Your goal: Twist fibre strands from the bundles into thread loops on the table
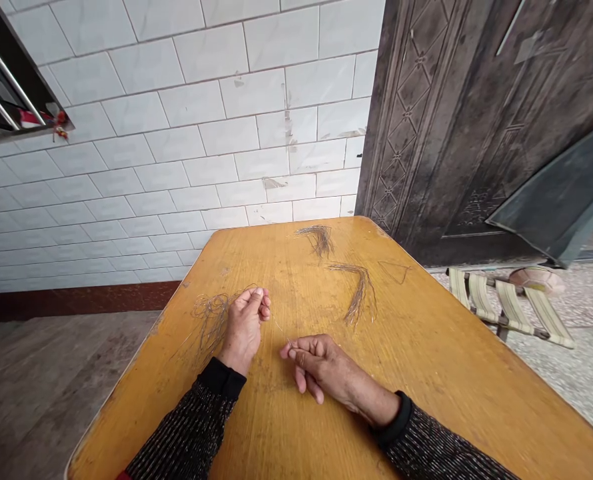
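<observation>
A thin wire [277, 323] runs between my two hands above the table. My left hand [246, 323] is closed, thumb against the fingers, pinching its upper end. My right hand [321, 363] pinches the lower end between thumb and forefinger, the other fingers loosely curled. Beside and partly behind my left hand lies a tangle of looped wires [209, 317]. To the right, a bent bundle of wires [360, 290] rests on the wood, and another bent bundle [320, 239] lies near the far edge.
The yellow wooden table [286, 427] stands against a white tiled wall [196, 133]. A single bent wire [396, 270] lies toward its right edge. Right of the table are a dark carved door [456, 133] and a stool with woven straps [511, 307]. A barred window [11, 80] is at upper left.
</observation>
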### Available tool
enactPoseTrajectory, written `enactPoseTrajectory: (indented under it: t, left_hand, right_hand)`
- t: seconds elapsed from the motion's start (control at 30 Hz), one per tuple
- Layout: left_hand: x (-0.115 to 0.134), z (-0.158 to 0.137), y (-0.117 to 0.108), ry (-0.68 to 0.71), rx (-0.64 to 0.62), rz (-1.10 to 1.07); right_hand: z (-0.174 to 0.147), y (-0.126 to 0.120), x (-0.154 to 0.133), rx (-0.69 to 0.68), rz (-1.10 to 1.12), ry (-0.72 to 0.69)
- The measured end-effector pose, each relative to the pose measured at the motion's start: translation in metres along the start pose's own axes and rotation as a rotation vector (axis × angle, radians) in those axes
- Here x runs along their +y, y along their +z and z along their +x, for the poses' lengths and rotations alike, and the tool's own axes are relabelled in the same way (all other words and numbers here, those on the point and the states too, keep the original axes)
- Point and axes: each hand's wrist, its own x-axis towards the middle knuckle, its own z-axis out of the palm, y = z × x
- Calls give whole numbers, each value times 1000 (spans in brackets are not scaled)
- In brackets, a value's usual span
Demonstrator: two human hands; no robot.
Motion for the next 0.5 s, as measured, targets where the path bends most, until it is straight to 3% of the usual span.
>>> enactPoseTrajectory:
  t: [0.13,0.23,0.37,0.5]
  left_hand:
    - [4,5,-6,16,63,-26]
    - [7,5,-6,-18,44,0]
    - [5,-8,3,-110,-194,113]
    - [-3,-23,15,-157,-439,277]
  right_hand:
    - [-2,-4,3,-140,-90,89]
    - [-1,-13,2,-82,-112,64]
    - [6,-28,-7,258,17,-118]
    - [9,-33,-13,314,28,-237]
